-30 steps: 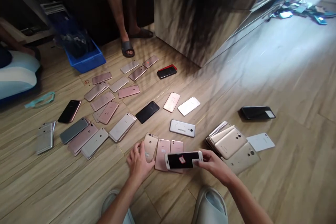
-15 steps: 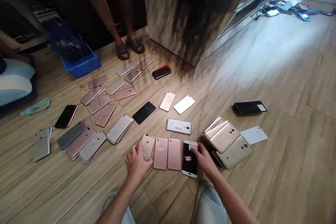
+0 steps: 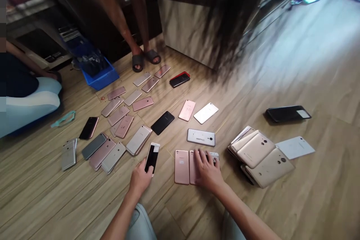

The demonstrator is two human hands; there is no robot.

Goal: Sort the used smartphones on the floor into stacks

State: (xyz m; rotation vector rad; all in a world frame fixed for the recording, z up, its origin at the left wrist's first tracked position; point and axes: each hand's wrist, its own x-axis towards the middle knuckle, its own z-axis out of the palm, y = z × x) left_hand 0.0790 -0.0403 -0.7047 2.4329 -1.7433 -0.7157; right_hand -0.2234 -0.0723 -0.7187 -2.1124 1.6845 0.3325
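In my left hand point(image 3: 140, 178) is a smartphone point(image 3: 152, 157) with a black screen, a pale frame and a white sticker near its top. My thumb lies across the lower screen. My right hand point(image 3: 209, 168), fingers spread, rests over the row in front of me. It covers much of a pink phone point(image 3: 192, 161) and most of a white-edged phone point(image 3: 215, 155) beside it. Another pink phone point(image 3: 182, 168), back up with a small label, lies just left of them. A silver phone point(image 3: 201, 137) lies crosswise behind the row.
Gold phones point(image 3: 255, 148) are stacked at the right, near a white phone point(image 3: 296, 147) and black phones point(image 3: 288, 114). Several phones point(image 3: 118, 115) spread across the left floor. A blue bin point(image 3: 102, 80) stands behind them. A person's sandalled feet point(image 3: 137, 62) are beyond.
My left hand has picked up the leftmost phone, gold back up before, and its screen now faces up. My right hand has moved left from the white-edged phone's side onto the row. The view has shifted.
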